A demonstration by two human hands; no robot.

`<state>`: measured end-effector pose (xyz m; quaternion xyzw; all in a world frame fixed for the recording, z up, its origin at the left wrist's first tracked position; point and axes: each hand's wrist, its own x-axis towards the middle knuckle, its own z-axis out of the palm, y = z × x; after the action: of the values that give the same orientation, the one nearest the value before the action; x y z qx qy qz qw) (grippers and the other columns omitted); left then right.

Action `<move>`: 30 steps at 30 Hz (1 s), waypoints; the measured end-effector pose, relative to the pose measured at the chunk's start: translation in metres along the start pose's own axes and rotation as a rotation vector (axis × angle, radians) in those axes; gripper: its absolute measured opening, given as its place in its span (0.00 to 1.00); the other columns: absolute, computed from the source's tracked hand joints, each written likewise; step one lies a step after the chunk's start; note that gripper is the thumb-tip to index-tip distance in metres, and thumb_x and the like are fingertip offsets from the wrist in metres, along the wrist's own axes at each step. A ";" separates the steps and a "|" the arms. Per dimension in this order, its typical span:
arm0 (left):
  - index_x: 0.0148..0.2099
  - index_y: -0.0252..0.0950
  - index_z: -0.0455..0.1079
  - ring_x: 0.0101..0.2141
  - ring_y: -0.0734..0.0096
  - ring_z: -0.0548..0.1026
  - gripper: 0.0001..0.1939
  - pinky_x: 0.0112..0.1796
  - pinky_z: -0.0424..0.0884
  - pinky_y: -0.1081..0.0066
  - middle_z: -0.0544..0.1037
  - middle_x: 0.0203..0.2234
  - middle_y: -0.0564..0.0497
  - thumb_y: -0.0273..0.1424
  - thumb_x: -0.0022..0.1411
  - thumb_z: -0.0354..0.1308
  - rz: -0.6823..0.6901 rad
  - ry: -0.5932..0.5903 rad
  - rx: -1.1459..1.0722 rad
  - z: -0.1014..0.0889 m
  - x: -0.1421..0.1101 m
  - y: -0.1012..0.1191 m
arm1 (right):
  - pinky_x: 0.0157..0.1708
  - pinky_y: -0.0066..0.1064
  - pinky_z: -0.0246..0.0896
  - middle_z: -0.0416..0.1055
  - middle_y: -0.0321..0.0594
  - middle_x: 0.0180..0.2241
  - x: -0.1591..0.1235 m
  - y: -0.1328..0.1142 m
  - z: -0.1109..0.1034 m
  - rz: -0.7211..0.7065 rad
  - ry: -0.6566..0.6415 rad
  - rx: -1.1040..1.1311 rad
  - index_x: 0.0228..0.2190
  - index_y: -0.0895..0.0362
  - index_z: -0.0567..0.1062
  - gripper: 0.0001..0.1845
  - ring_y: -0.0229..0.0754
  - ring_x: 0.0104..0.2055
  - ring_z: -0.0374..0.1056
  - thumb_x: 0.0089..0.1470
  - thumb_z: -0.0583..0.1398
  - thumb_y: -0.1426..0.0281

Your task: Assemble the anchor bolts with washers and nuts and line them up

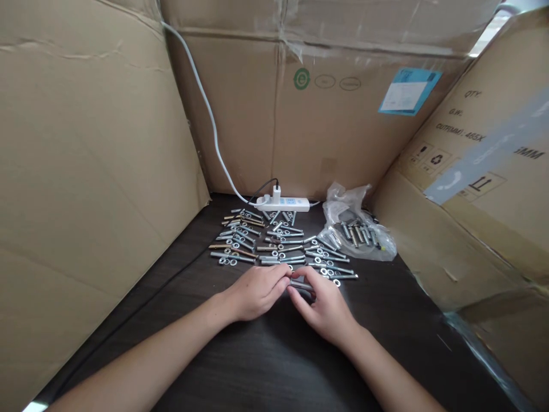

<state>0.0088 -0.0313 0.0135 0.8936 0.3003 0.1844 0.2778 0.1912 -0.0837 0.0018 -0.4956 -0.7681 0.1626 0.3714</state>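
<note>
Just in front of the rows of hardware, my two hands meet over the dark table. My right hand (pixel 326 303) is closed around a metal bolt (pixel 301 284) that lies crosswise between its thumb and fingers. My left hand (pixel 258 290) is closed too, its thumb and fingertips pinched at the bolt's left end; whether a small part sits between them is hidden. Beyond the hands lie several rows of bolts, sleeves, nuts and washers, among them a long bolt (pixel 345 276) and a washer (pixel 233 263) near the front.
A clear plastic bag (pixel 343 207) with more bolts lies at the back right. Behind the rows is a white power strip (pixel 300 204) with a plugged-in adapter. A black cable (pixel 171 276) crosses the table (pixel 261 366) at left. Cardboard walls (pixel 128 137) stand around three sides.
</note>
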 end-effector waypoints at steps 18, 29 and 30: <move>0.35 0.36 0.60 0.30 0.73 0.64 0.14 0.33 0.62 0.73 0.66 0.27 0.54 0.35 0.70 0.38 -0.051 0.083 -0.253 0.006 0.002 -0.002 | 0.42 0.31 0.65 0.74 0.41 0.42 -0.001 0.005 0.003 -0.071 -0.017 0.034 0.44 0.53 0.68 0.12 0.42 0.42 0.71 0.57 0.55 0.72; 0.42 0.37 0.60 0.31 0.72 0.66 0.08 0.35 0.62 0.72 0.68 0.31 0.54 0.34 0.68 0.42 -0.055 0.067 -0.193 0.003 0.000 0.001 | 0.36 0.27 0.63 0.74 0.37 0.38 -0.001 0.006 0.002 0.000 -0.023 0.019 0.42 0.53 0.68 0.08 0.40 0.37 0.71 0.59 0.54 0.70; 0.41 0.37 0.60 0.32 0.72 0.67 0.09 0.35 0.62 0.72 0.69 0.31 0.54 0.34 0.68 0.42 -0.060 0.062 -0.201 0.003 0.000 0.002 | 0.36 0.27 0.63 0.74 0.37 0.37 -0.001 0.006 0.002 -0.001 -0.024 0.020 0.42 0.53 0.68 0.08 0.40 0.37 0.71 0.59 0.55 0.70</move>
<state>0.0108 -0.0334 0.0122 0.8458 0.3154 0.2326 0.3620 0.1941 -0.0816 -0.0036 -0.4895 -0.7711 0.1761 0.3672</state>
